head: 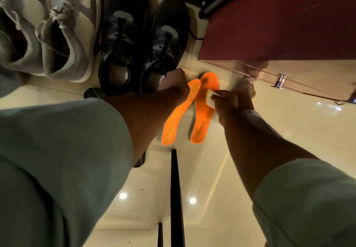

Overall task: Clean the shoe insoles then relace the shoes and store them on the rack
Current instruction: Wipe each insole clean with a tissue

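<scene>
Two orange insoles lie on the cream tiled floor, the left insole [177, 115] partly under my forearm and the right insole [204, 109] beside it, toes touching. My left hand [174, 84] rests on the toe ends, its fingers hidden from me. My right hand [229, 102] pinches a small white and yellow sponge [211, 97] against the right insole. A pair of black laced shoes [142, 40] stands just beyond the insoles.
A pair of pale grey sneakers [46, 34] stands at the far left. A dark red cabinet [279, 19] with a glass edge and metal fitting [280, 81] lies to the right. A black rack bar [176, 198] runs below the insoles.
</scene>
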Demonstrator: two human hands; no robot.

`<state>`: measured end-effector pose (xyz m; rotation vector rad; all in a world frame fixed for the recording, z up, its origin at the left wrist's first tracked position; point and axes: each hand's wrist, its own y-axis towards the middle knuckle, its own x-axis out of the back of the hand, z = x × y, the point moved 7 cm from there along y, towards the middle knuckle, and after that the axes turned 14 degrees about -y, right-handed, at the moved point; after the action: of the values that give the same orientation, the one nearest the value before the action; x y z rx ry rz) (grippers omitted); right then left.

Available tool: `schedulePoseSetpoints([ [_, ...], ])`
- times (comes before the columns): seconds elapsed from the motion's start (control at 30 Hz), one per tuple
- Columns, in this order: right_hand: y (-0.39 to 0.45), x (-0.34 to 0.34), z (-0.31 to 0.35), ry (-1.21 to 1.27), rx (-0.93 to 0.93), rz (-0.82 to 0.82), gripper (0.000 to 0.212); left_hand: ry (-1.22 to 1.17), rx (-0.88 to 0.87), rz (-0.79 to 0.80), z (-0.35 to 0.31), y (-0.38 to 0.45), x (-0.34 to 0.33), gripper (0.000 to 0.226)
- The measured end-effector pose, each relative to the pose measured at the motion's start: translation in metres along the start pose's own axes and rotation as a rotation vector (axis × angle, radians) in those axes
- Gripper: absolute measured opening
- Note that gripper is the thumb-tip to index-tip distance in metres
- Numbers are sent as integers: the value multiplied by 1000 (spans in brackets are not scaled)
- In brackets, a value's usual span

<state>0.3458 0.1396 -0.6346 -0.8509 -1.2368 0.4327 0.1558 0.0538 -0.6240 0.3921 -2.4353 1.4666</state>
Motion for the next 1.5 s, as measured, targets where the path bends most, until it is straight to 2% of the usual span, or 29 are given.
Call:
schedulePoseSetpoints([
  [0.13,-34,16,24,68,76,-108,15,-120,-160,64,-9,-31,23,15],
  [0.2,-60,22,41,101,89,-54,17,-288,-211,60,-11,-51,46,4],
  [0.3,-101,25,72,260,131,112,14,-389,-344,16,-21,-92,94,10],
  [0.4,-154,37,124,329,246,177,15,-498,-462,-126,-36,-138,165,5],
  [0.5,-212,59,179,428,390,163,14,-505,-469,-344,-39,-176,236,14],
  [0.57,-251,70,199,561,417,143,10,-575,-450,-397,-37,-200,268,8],
  [0.67,-297,69,213,681,470,143,15,-753,-375,-406,-26,-219,289,4],
  [0.77,-317,68,221,725,518,118,17,-1057,-181,-269,-12,-214,285,8],
  [0.8,-318,70,224,730,534,90,17,-1147,-89,-165,-13,-211,278,11],
  [0.87,-314,76,232,700,610,-2,17,-1247,84,103,-18,-206,257,38],
  [0.93,-306,81,242,597,708,-99,19,-1353,147,287,-32,-203,246,51],
  [1.07,-279,84,259,532,735,-108,19,-1524,133,374,-50,-190,240,49],
  [1.27,-274,108,284,583,759,-123,20,-1747,-75,463,-62,-167,259,55],
  [1.4,-290,108,289,630,791,-24,17,-1635,-143,471,-65,-167,265,56],
  [1.5,-293,116,293,564,858,-93,10,-1507,-143,545,-68,-169,256,71],
])
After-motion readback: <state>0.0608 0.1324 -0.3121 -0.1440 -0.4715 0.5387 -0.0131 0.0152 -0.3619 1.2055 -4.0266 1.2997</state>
